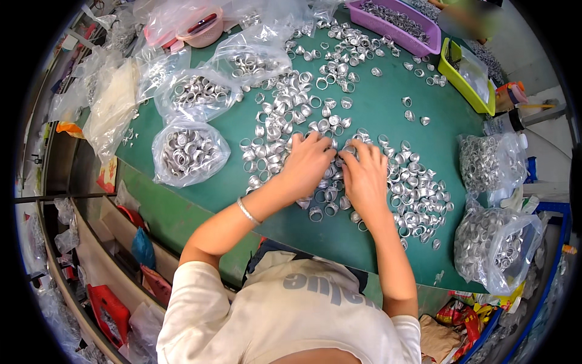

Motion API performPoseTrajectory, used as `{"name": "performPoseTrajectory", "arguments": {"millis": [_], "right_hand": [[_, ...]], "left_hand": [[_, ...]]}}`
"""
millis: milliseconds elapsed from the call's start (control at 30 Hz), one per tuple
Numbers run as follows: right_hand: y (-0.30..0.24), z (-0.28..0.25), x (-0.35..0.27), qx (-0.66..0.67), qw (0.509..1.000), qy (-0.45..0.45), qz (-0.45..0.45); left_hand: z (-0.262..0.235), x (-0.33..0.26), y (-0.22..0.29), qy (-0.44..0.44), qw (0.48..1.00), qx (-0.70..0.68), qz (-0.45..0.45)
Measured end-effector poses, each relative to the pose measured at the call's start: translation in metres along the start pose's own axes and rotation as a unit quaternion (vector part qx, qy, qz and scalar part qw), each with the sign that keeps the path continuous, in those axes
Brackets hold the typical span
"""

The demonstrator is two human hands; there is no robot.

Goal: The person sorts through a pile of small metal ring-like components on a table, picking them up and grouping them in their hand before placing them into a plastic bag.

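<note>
Rings [334, 121], centre of frame: likely light, stiff, slick; pinch by outer edges. Left hand [308, 162], right hand [366, 173] near together among rings; grip can't tell.

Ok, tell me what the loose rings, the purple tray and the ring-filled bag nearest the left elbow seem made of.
Loose rings: probably metal, silvery, glinting.
Purple tray: likely plastic, uniformly coloured, smooth-walled.
Bag: seemingly thin plastic film, clear and crinkled, contents showing through.

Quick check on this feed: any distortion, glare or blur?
Head view: the blue rack frame bends near the dark rim, silver rings and a plastic bag glint, a patch at upper right is smeared; left hand and right hand look fairly sharp.
</note>
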State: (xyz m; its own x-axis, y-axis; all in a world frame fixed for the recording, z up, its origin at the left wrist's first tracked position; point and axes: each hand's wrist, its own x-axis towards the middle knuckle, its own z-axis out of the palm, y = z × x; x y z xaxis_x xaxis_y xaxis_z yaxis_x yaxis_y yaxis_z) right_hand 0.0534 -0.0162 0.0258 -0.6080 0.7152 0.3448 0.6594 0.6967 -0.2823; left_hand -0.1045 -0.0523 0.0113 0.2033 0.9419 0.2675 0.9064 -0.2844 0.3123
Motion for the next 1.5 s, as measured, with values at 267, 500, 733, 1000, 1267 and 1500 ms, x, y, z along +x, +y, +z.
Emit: {"name": "performPoseTrajectory", "arguments": {"millis": [267,500,733,1000,1267,1500], "right_hand": [[0.011,0.004,0.025,-0.155,0.965,-0.142,-0.154],[0.046,-0.022,0.002,0.213,0.976,-0.032,0.02],[0.05,-0.036,-0.037,0.676,0.688,0.05,0.26],[0.018,-0.046,-0.066,0.359,0.905,-0.065,0.219],[0.008,-0.032,-0.059,0.239,0.955,-0.053,0.17],[0.017,-0.039,-0.08,0.643,0.654,-0.096,0.387]], "left_hand": [[0.001,-0.005,-0.014,0.024,0.998,-0.054,0.005],[-0.013,-0.016,-0.009,0.104,0.989,-0.105,-0.016],[-0.007,-0.028,-0.006,0.067,0.994,-0.088,-0.026],[-0.019,-0.051,0.035,-0.027,0.996,-0.087,0.025],[-0.001,-0.052,0.041,-0.061,0.998,-0.018,-0.025],[-0.012,-0.055,0.039,0.007,0.92,-0.372,-0.12]]}}
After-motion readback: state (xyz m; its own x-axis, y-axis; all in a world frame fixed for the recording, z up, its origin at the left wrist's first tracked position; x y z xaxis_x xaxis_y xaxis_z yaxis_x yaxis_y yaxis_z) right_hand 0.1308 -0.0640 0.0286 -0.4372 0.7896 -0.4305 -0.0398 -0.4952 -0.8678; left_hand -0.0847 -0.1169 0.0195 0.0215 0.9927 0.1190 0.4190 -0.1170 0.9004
